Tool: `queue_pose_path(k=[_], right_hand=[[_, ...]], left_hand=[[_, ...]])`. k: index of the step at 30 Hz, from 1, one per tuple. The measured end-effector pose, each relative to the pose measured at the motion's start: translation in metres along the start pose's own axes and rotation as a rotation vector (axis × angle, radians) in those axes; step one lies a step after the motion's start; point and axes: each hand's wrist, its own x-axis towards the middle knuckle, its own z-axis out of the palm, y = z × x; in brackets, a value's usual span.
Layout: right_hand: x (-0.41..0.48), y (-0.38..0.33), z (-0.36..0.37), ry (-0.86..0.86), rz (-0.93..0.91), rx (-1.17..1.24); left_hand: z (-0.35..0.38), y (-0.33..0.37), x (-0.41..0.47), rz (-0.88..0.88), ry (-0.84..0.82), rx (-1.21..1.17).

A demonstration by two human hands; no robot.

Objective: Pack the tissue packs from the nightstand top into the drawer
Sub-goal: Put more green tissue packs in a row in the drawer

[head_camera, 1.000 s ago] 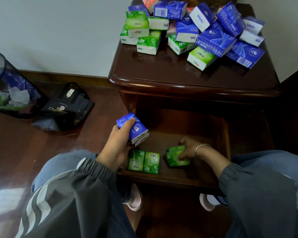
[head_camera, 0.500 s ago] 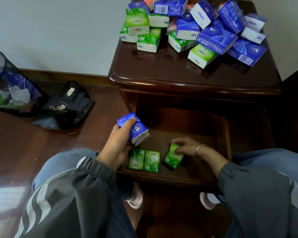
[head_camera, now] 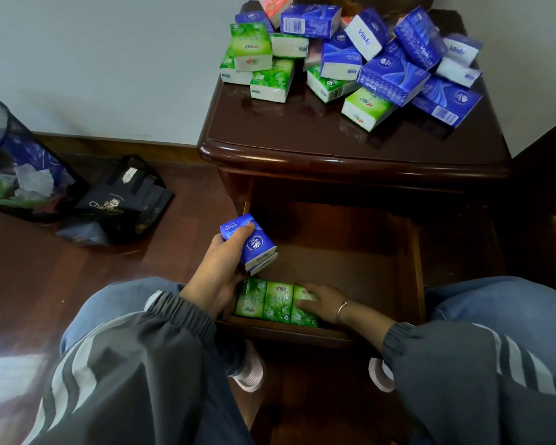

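Well, glossy dark nightstand (head_camera: 302,136), wooden floor (head_camera: 29,284).

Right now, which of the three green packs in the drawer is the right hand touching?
The rightmost green pack: the right hand rests on it; the middle pack and left pack lie beside it.
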Motion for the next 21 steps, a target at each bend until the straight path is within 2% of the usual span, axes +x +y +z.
queue_pose_path(k=[5,7,9,10,11,13,15,21], right_hand=[[-0.004,-0.01,-0.005,-0.112,0.087,0.087],[-0.007,-0.021,-0.016,0.021,0.109,0.232],[-0.013,-0.043,-0.033,0.286,0.129,0.49],[-0.016,-0.055,-0.043,0.362,0.095,0.601],[-0.019,-0.066,-0.052,0.355,0.043,0.684],[-0.027,-0.085,-0.062,0.186,-0.044,0.775],[-0.032,-0.095,-0.062,0.037,-0.046,0.823],[-0.028,-0.083,-0.056,-0.076,0.033,0.947]], left_hand=[[0.003,-0.003,0.0,-0.013,-0.009,0.022],[0.003,-0.004,0.0,-0.011,-0.01,0.057],[0.003,-0.006,0.0,0.0,-0.01,0.108],[0.003,-0.007,-0.001,0.006,-0.013,0.136],[0.003,-0.008,-0.002,0.008,-0.024,0.159],[0.004,-0.011,-0.004,0.01,-0.056,0.204],[0.004,-0.013,-0.004,0.0,-0.089,0.234],[0.0,-0.016,-0.002,-0.068,-0.249,0.292]])
